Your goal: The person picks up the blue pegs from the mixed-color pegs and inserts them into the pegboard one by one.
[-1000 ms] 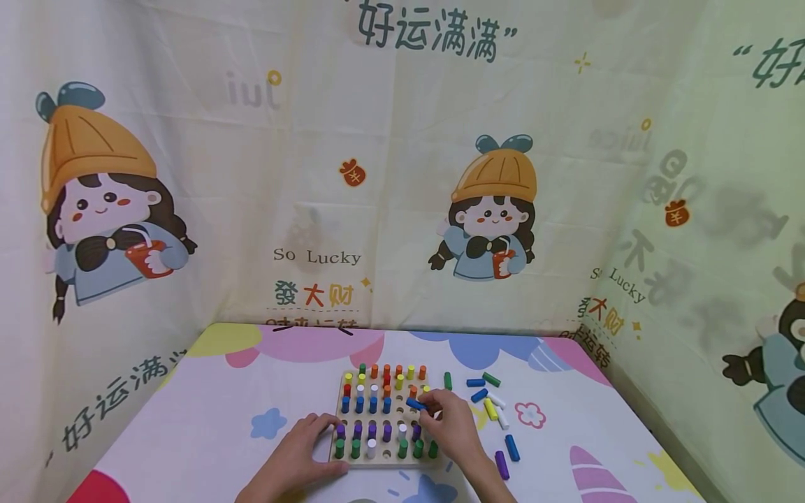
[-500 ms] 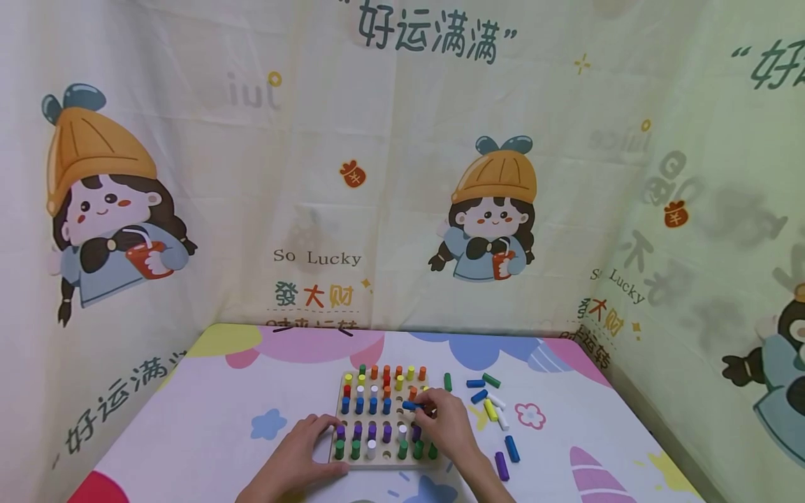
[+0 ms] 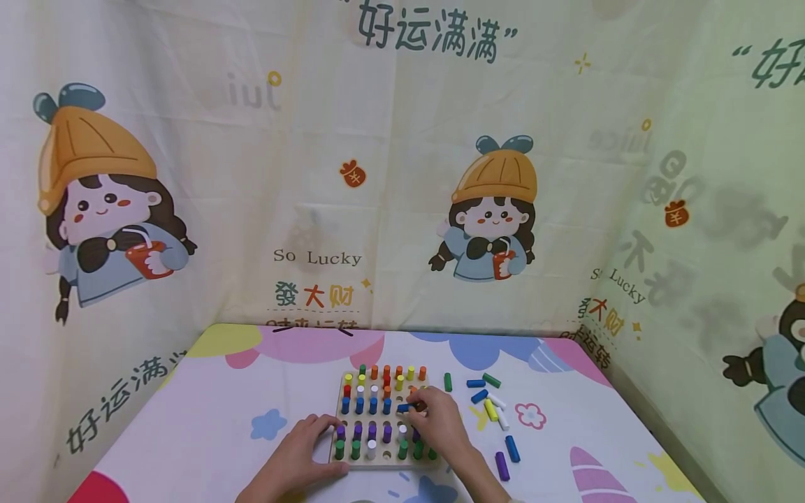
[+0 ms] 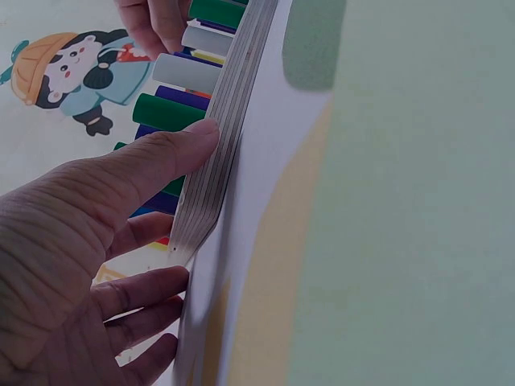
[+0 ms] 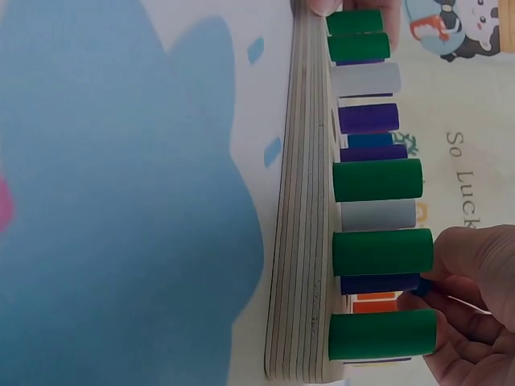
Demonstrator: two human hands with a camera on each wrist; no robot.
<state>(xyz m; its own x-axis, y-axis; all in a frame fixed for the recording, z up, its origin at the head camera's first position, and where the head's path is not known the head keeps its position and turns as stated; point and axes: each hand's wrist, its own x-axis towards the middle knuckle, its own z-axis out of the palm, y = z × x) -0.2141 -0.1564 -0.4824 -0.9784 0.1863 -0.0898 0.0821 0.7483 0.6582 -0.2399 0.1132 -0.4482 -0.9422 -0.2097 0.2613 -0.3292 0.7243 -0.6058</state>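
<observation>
A wooden pegboard (image 3: 377,462) with rows of coloured pegs lies on the table. My right hand (image 3: 443,426) pinches a blue peg (image 3: 403,408) between thumb and fingertips. The peg lies tilted close over the board, just right of a row of upright blue pegs (image 3: 374,405); whether it touches a hole is unclear. In the right wrist view, green pegs (image 5: 382,253) mostly hide the held one. My left hand (image 3: 295,447) holds the board's near left corner, its thumb (image 4: 173,157) against the layered front edge and the index finger at the left side.
Right of the board lie loose pegs: a green peg (image 3: 448,381), several blue ones, a yellow peg (image 3: 490,409), white ones and a purple peg (image 3: 501,465). A patterned cloth (image 3: 402,209) hangs behind the table and at both sides.
My right hand has shifted slightly left with the blue peg, which is now a little lower and nearer the upright blue row. The left hand has stayed in place.
</observation>
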